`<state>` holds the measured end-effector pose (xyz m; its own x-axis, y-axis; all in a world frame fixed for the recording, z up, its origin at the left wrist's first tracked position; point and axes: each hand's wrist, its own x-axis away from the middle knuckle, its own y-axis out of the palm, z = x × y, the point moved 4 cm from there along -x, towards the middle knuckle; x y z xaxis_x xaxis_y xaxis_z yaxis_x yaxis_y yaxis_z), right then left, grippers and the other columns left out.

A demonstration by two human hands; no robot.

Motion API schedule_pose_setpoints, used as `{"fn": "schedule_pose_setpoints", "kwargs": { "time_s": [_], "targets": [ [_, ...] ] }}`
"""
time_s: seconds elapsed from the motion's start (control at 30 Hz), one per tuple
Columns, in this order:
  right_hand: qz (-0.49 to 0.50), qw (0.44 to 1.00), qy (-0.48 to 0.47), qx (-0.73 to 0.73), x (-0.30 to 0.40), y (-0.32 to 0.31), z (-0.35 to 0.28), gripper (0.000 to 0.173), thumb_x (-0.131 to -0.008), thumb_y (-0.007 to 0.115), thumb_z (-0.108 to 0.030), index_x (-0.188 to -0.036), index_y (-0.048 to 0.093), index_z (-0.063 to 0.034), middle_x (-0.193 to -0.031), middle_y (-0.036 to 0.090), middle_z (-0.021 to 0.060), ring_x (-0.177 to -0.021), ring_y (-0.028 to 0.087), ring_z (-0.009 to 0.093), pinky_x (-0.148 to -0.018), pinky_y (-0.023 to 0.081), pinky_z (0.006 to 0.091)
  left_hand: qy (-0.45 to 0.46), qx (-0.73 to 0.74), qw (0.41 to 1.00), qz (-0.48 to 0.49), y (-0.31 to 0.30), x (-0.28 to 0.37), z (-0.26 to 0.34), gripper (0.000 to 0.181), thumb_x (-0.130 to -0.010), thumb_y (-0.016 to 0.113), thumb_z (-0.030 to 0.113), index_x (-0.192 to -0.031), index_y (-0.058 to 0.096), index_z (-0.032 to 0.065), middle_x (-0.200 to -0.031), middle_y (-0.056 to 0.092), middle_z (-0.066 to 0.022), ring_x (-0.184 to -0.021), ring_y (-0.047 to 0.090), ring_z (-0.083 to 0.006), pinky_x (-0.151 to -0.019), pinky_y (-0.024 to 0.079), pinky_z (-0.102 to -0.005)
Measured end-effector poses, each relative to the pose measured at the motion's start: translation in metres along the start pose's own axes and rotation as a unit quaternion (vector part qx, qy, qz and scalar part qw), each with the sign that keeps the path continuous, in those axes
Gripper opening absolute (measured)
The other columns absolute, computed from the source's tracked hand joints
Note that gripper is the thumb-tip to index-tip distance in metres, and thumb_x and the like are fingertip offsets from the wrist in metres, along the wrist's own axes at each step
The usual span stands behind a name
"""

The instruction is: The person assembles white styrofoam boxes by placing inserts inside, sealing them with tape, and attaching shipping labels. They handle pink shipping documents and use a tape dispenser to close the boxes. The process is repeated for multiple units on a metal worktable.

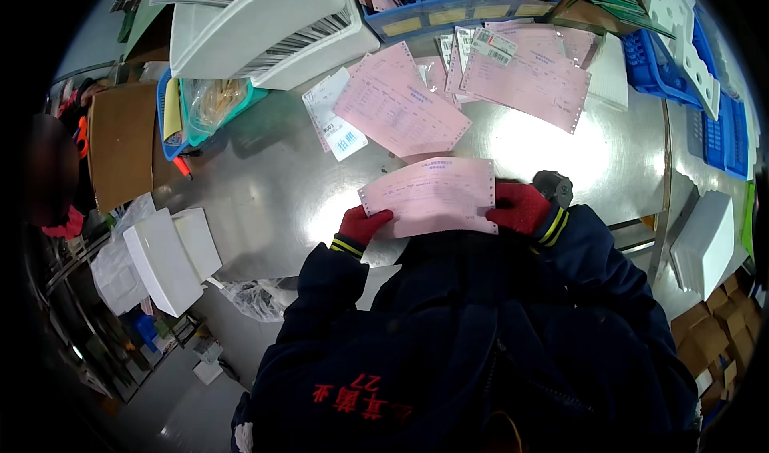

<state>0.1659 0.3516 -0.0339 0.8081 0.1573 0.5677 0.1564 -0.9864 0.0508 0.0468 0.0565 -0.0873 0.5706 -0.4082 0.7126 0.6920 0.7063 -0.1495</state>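
Observation:
Between my hands is a pink printed form (pixel 432 194) with punched holes down its sides, bowed slightly upward. My left hand (pixel 362 223), in a red glove, pinches its lower left corner, thumb on top. My right hand (pixel 518 208), gloved the same way, grips the right edge. Just past that hand is a round dark grey object (pixel 554 187) that I cannot name. Beyond the held sheet, more pink forms (pixel 402 107) overlap on the steel table (pixel 270 176). A white printed slip (pixel 339 122) lies partly under them, and barcode labels (pixel 494 45) rest on the pile to the right.
White foam boxes (pixel 270 32) stand at the back left, beside a teal basket (pixel 255 95) holding a plastic bag. An orange-handled tool (pixel 182 167) lies below it. Blue bins (pixel 444 17) line the back. Blue baskets (pixel 661 71) and white foam pieces (pixel 703 243) are on the right.

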Motion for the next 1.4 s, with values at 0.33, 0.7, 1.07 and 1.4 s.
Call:
{"fn": "schedule_pose_setpoints", "kwargs": {
  "time_s": [0.33, 0.7, 1.07, 1.4],
  "targets": [
    [0.380, 0.914, -0.074, -0.118, 0.008, -0.144, 0.033, 0.028, -0.081, 0.065, -0.014, -0.106, 0.061, -0.0028, -0.089, 0.064, 0.0039, -0.074, 0.059, 0.012, -0.064, 0.048, 0.0255, 0.292, -0.173, 0.919, 0.202, -0.048, -0.073, 0.083, 0.040, -0.074, 0.071, 0.022, -0.105, 0.059, -0.0002, -0.090, 0.062, -0.0153, -0.082, 0.060, -0.0214, -0.072, 0.048, -0.0304],
    [0.634, 0.735, -0.177, 0.163, 0.052, -0.188, 0.035, 0.053, -0.074, 0.068, -0.008, -0.123, 0.047, -0.0108, -0.101, 0.060, 0.0058, -0.084, 0.059, 0.013, -0.074, 0.049, 0.0255, 0.030, -0.490, 0.840, 0.230, -0.065, -0.158, 0.148, 0.096, -0.044, 0.079, 0.055, -0.121, 0.045, 0.0079, -0.113, 0.057, -0.0149, -0.108, 0.053, -0.0291, -0.088, 0.044, -0.0438],
    [0.579, 0.797, -0.171, 0.014, 0.099, -0.131, 0.049, 0.031, -0.082, 0.058, -0.005, -0.113, 0.054, -0.0043, -0.093, 0.062, 0.0076, -0.084, 0.058, 0.013, -0.075, 0.047, 0.0257, 0.184, -0.475, 0.842, 0.175, -0.116, -0.216, 0.096, 0.053, -0.061, 0.069, 0.052, -0.081, 0.065, 0.0025, -0.081, 0.064, -0.0196, -0.080, 0.061, -0.0353, -0.073, 0.047, -0.0433],
    [0.400, 0.827, -0.369, 0.143, 0.063, -0.102, -0.088, 0.036, -0.072, 0.072, -0.009, -0.106, 0.060, -0.0033, -0.105, 0.059, 0.0130, -0.098, 0.056, 0.026, -0.083, 0.045, 0.0336, 0.270, -0.284, 0.920, -0.004, 0.000, -0.016, 0.247, 0.026, -0.074, 0.071, 0.020, -0.085, 0.060, 0.0006, -0.072, 0.060, -0.0097, -0.067, 0.057, -0.0162, -0.063, 0.046, -0.0295]
  ]
}}
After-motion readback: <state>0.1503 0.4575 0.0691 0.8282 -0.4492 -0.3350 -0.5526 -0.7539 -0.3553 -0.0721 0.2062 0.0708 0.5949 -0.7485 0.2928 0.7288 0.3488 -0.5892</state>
